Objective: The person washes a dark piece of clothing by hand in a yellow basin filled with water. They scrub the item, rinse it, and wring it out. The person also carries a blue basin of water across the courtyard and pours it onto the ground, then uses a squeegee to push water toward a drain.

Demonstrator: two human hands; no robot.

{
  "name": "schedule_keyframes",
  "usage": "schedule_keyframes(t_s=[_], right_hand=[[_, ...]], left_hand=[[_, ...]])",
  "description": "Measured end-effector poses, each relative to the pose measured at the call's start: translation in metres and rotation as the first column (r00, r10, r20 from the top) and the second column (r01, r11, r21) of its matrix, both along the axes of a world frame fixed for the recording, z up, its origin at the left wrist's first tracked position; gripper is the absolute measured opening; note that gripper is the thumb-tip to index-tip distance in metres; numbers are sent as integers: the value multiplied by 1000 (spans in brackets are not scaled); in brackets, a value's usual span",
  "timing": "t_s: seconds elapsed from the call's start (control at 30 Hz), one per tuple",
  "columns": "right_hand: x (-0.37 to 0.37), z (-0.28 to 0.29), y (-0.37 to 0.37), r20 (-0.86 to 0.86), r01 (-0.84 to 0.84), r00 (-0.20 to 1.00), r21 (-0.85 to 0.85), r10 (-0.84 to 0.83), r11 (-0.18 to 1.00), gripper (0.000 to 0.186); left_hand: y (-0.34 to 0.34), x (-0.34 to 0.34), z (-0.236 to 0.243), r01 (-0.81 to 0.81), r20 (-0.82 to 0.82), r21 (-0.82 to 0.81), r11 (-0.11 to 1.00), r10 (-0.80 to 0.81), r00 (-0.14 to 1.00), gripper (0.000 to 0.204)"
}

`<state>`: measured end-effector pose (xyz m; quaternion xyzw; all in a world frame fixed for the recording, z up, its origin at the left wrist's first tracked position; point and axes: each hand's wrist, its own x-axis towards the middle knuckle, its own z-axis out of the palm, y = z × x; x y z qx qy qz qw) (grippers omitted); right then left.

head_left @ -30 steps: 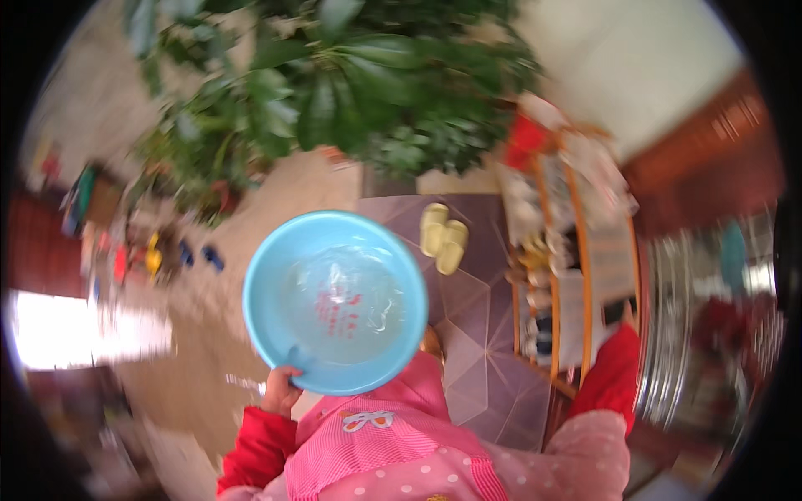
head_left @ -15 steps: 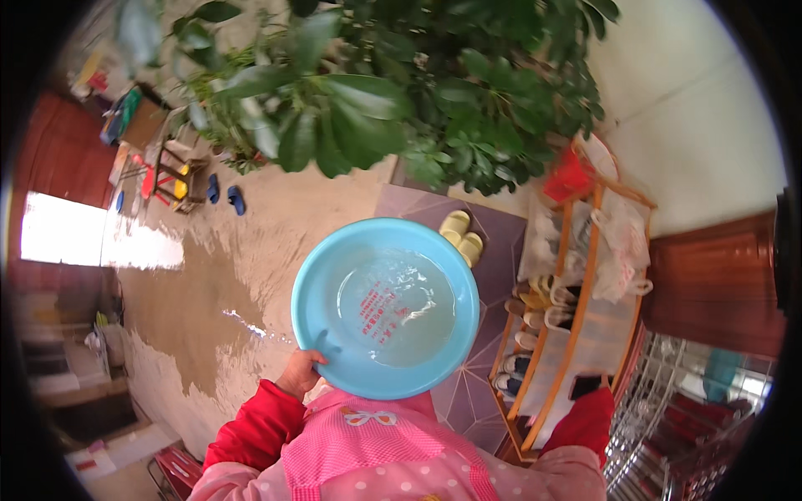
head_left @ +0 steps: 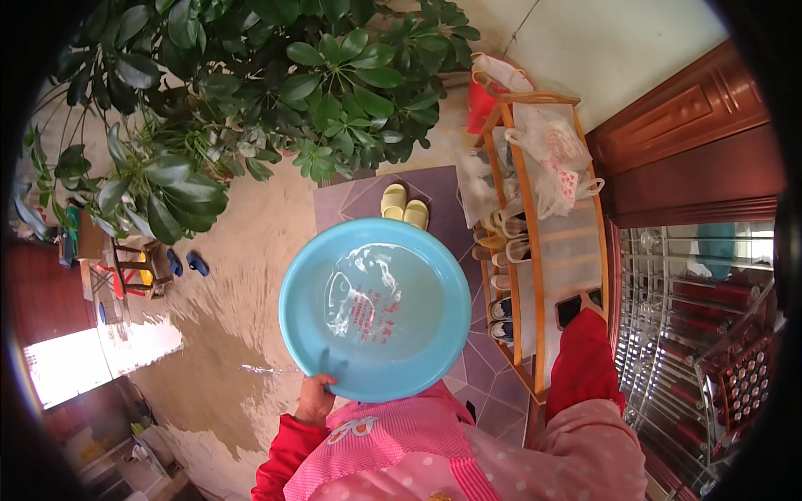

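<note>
a leafy plant point(head_left: 251, 92) overhangs the beige floor point(head_left: 242, 275), beside a wooden shoe rack point(head_left: 543, 242) and purple mat point(head_left: 368, 196).

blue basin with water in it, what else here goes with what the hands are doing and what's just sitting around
In hand:
- blue basin holding clear water, gripped at its near rim by the left hand
- right hand, reaching to the wooden shoe rack beside a dark phone

Lying about:
- yellow slippers on the purple mat
- blue slippers
- big leafy plant
- plastic bags on the rack
</note>
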<state>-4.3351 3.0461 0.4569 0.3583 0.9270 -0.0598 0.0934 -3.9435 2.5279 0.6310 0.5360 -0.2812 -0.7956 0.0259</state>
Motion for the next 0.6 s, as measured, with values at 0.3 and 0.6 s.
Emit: schedule_keyframes(t_s=[0.3,0.6], right_hand=[[1,-1,3,-9,-41,999,9,41,999,57],[-7,8,3,20,-127,992,32,127,991,63]], left_hand=[[21,-7,6,29,39,1,1000,-29,999,68],[19,6,17,-4,50,-29,1000,6,999,63]])
